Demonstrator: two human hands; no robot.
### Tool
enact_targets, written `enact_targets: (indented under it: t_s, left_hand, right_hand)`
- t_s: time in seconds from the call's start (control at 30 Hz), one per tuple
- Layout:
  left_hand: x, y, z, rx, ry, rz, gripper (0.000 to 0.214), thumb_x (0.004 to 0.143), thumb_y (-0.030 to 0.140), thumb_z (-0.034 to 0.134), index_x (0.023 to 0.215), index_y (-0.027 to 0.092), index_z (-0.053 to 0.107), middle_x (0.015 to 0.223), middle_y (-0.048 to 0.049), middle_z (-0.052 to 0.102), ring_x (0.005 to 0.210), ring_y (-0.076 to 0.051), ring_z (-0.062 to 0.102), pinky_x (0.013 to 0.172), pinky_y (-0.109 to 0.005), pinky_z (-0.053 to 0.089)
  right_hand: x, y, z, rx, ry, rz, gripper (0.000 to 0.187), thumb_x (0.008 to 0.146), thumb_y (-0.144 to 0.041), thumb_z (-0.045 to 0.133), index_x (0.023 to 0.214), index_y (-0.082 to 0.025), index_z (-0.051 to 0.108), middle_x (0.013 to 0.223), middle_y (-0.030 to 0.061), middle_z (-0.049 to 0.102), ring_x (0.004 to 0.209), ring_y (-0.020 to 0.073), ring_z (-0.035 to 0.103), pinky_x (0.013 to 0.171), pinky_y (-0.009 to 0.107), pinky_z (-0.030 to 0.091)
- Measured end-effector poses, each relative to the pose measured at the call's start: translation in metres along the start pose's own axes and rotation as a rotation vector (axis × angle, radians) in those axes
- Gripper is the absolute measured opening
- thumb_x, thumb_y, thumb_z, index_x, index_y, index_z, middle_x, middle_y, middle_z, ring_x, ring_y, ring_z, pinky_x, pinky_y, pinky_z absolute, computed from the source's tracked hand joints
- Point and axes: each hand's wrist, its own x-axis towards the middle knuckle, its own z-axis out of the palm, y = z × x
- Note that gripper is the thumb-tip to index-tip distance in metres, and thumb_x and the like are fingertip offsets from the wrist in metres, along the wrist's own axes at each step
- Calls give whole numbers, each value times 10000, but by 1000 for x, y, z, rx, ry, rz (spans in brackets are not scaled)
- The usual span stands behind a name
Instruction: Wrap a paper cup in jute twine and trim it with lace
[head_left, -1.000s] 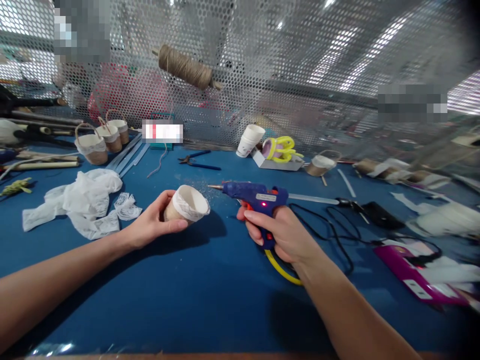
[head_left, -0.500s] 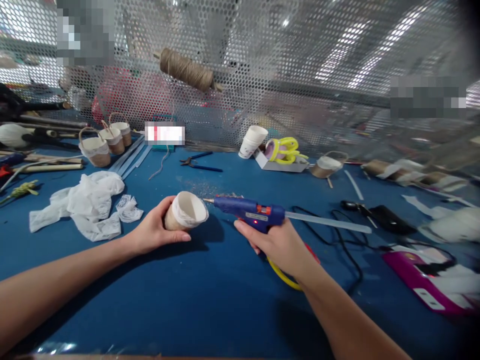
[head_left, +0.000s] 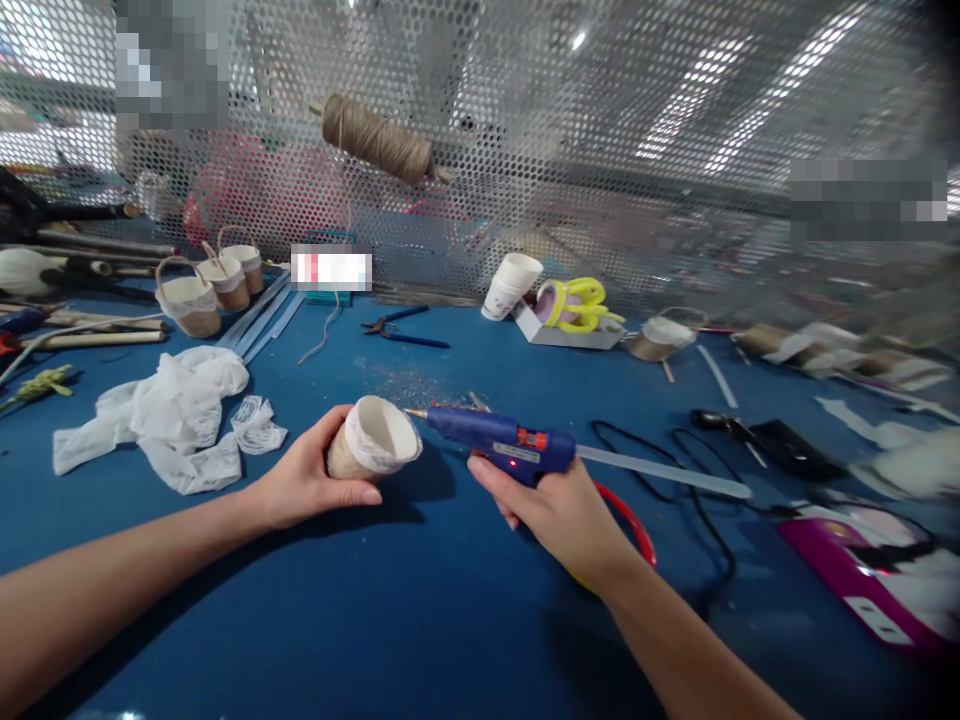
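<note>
My left hand (head_left: 319,470) is wrapped round a small paper cup (head_left: 375,440), its lower part covered in brown material and its rim edged with white lace. The cup leans to the right, showing its white inside. In my right hand (head_left: 555,505) is a blue hot glue gun (head_left: 495,437), its red light lit and a long clear glue stick (head_left: 667,472) poking out of the back. The gun's nozzle points left, close by the cup's upper rim; whether they touch I cannot tell. Behind my right wrist lie red-and-yellow handles (head_left: 634,525), partly hidden.
White lace (head_left: 176,410) lies left of the cup. Several small baskets (head_left: 191,305) and clear glue sticks (head_left: 259,315) are behind it. Pliers (head_left: 405,328), stacked cups (head_left: 512,285) and a box with yellow scissors (head_left: 570,315) stand further back. A black cord (head_left: 697,520) and purple power strip (head_left: 847,570) are right.
The view has shifted slightly, with both hands a little lower in it. The cup and glue gun stay held, nozzle still near the rim. More of the red handle shows behind my right wrist.
</note>
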Motion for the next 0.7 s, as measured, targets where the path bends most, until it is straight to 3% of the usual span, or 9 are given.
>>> enact_targets:
  t_s: [0.23, 0.33, 0.7]
  left_hand:
    - [-1, 1, -2, -146, -125, 19, 764, 595, 427, 760, 1218, 131, 432, 1100, -124, 588, 966, -254, 551, 854, -345, 433]
    - [-2, 3, -1, -199, -158, 5, 806, 576, 453, 765, 1230, 121, 430, 1131, -150, 586, 1011, -290, 548, 884, -381, 420]
    - [-5, 8, 4, -200, -182, 9, 771, 571, 453, 768, 1198, 122, 466, 1052, -134, 622, 934, -265, 579, 844, -377, 448]
  right_hand:
    - [10, 6, 1, 529, -176, 182, 257, 726, -386, 619, 627, -158, 556, 400, -65, 411, 343, 47, 337, 339, 190, 268]
    - [11, 7, 1, 585, -233, 186, 252, 731, -380, 620, 643, -147, 581, 382, -67, 404, 328, 41, 317, 328, 183, 240]
    - [11, 11, 4, 663, -255, 218, 218, 707, -357, 656, 702, -144, 610, 434, -61, 431, 332, 38, 323, 321, 177, 216]
